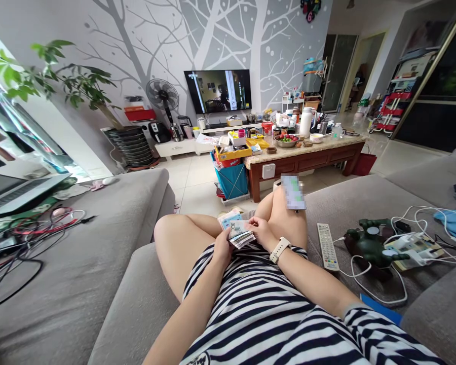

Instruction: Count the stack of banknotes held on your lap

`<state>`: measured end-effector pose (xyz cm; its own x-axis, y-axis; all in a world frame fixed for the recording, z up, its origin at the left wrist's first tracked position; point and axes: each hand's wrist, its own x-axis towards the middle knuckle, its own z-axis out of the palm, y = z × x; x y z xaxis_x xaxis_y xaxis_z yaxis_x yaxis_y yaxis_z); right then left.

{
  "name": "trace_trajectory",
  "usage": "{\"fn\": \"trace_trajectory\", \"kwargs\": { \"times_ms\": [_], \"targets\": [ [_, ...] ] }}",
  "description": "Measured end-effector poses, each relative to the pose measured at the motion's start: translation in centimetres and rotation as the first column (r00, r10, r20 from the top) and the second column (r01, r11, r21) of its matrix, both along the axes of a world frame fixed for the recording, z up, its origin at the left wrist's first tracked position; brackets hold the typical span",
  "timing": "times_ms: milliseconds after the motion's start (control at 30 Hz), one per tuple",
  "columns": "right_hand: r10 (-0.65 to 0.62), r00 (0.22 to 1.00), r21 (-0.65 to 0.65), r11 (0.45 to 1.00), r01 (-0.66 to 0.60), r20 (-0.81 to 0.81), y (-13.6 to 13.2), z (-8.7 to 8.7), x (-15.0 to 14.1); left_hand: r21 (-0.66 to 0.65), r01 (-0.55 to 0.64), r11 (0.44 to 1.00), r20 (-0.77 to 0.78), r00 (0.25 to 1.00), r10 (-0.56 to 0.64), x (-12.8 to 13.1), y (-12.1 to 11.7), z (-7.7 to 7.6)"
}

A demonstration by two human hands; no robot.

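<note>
A stack of banknotes is spread between my two hands, over my lap. My left hand is closed around the near left side of the stack. On the other side, my right hand pinches the right edge of a note with thumb and fingers. Bluish notes show at the far left of the stack, and a paler one lies across the top. A pale watch is strapped on my right wrist. On my right knee rests a phone, its screen blurred out.
Right of my leg lie a white remote control, a dark green figure and a power strip with white cables. Black and red cables tangle on the left sofa seat beside a laptop. A cluttered coffee table stands ahead.
</note>
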<state>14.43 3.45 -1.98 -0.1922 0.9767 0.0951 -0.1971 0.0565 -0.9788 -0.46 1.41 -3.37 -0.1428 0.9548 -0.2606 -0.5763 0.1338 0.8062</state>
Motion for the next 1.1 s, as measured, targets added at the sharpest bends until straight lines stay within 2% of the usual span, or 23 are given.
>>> {"fn": "trace_trajectory", "kwargs": {
  "times_ms": [167, 500, 900, 1100],
  "targets": [
    [0.060, 0.998, 0.037, 0.998, -0.058, -0.030, -0.4, 0.5, 0.3, -0.001, -0.011, 1.000, 0.053, 0.999, 0.011, -0.1, 0.7, -0.6],
    [0.082, 0.992, -0.015, 0.996, -0.084, -0.097, -0.8, 1.0, 0.0, 0.034, 0.006, 0.999, -0.007, 1.000, -0.005, -0.3, 1.2, -1.7],
    [0.117, 0.985, -0.071, 0.989, -0.127, -0.128, -0.5, 0.6, 0.3, 0.018, 0.008, 1.000, 0.002, 1.000, -0.008, 0.2, 0.2, 0.0],
    [0.141, 0.985, -0.041, 0.988, -0.146, -0.101, -0.8, 1.0, 0.3, -0.024, -0.039, 0.999, 0.035, 0.999, 0.040, 0.4, 0.0, 0.4]
  ]
}}
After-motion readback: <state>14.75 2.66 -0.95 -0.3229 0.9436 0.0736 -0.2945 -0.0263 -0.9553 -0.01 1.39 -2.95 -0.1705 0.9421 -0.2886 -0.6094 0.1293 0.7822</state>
